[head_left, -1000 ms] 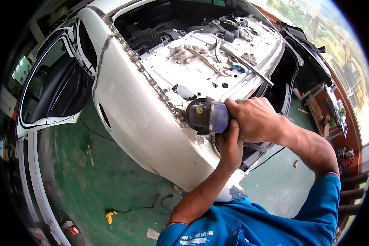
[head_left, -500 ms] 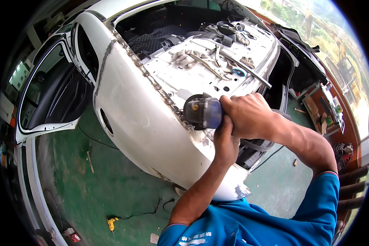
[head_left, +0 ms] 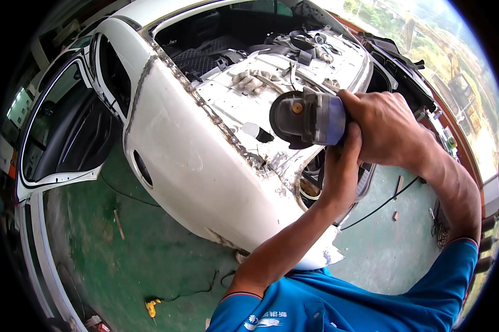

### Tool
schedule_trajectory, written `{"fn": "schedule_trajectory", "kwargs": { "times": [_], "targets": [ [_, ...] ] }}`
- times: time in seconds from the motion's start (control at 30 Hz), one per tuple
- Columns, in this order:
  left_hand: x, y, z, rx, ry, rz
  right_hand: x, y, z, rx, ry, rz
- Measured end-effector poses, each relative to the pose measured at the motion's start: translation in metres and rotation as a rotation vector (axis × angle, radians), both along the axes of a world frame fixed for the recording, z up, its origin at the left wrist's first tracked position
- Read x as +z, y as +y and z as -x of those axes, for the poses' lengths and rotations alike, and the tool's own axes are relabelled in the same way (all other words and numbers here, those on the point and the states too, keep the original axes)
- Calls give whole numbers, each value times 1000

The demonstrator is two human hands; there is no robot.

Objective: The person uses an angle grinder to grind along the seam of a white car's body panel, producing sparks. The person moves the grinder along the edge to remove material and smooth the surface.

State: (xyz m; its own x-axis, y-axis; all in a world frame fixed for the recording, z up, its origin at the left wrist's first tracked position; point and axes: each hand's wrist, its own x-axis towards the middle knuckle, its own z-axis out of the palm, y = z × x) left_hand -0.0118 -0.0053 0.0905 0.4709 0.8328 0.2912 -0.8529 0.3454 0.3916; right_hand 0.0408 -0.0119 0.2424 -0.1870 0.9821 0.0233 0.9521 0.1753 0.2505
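Both my hands are closed around an angle grinder (head_left: 310, 119) with a dark round guard and a blue-grey body. My right hand (head_left: 385, 124) wraps the grinder from above, its fingers partly hidden. Just below, my left hand (head_left: 343, 152) grips the underside, with its thumb raised along the body. The tool is held over the rear of a white car body (head_left: 199, 149), to the right of a rough, bare-metal seam (head_left: 224, 130). The guard hides the disc, and I cannot tell whether it touches metal.
On the car's rear deck lie a grey work glove (head_left: 252, 82) and dark straps (head_left: 305, 47). An open car door (head_left: 67, 127) stands at the left. A yellow drill (head_left: 151, 307) with a cord and a wood strip (head_left: 119, 224) lie on the green floor.
Both hands have carried the grinder up and to the right, off the seam. More of the seam and the rear corner opening now shows.
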Motion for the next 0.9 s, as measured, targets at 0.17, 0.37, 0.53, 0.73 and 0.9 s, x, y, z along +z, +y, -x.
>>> {"fn": "schedule_trajectory", "kwargs": {
  "times": [0.17, 0.37, 0.53, 0.73, 0.9],
  "targets": [
    [-13, 22, 9, 99, -58, 15, -26, 26, 9, -73, 91, 69],
    [-49, 34, 22, 114, -20, 153, -73, 51, 6, 6, 172, 112],
    [-59, 41, 28, 215, 26, 157, -80, 64, 18, 45, 203, 134],
    [-59, 48, 31, 234, 7, 159, -79, 71, 24, 52, 189, 139],
    [-60, 56, 34, 213, -13, 140, -77, 76, 28, 63, 198, 143]
  ]
}}
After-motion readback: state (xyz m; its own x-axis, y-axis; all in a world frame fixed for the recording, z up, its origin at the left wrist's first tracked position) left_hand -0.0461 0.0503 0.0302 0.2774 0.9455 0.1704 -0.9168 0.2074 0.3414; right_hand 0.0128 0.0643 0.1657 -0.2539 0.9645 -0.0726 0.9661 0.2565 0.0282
